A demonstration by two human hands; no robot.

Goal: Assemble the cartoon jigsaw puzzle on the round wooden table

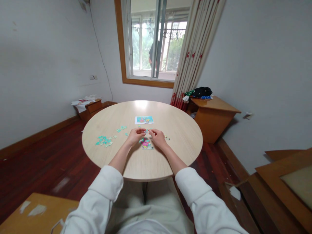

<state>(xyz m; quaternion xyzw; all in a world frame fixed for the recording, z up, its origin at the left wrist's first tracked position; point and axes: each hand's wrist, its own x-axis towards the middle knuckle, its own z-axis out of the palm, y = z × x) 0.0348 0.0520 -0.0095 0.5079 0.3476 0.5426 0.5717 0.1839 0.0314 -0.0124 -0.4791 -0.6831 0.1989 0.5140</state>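
Observation:
My left hand [136, 136] and my right hand [157, 136] meet near the middle of the round table. Small colourful jigsaw puzzle pieces [146, 132] are pinched between their fingertips; how many pieces there are I cannot tell. Just below my hands lies a partly joined jigsaw puzzle [146, 144], pink and multicoloured, its left and upper parts half hidden by my fingers. Beyond my fingertips rests a printed picture sheet [144, 120] in turquoise with pink and yellow figures. A few loose pieces [166, 137] peek out beside my right hand.
On the round table [180, 120], a pile of turquoise and pale puzzle pieces [104, 141] lies to the left, with a smaller group [122, 129] closer in. A wooden desk [212, 113] with cloths stands behind right. A person [154, 53] shows beyond the window.

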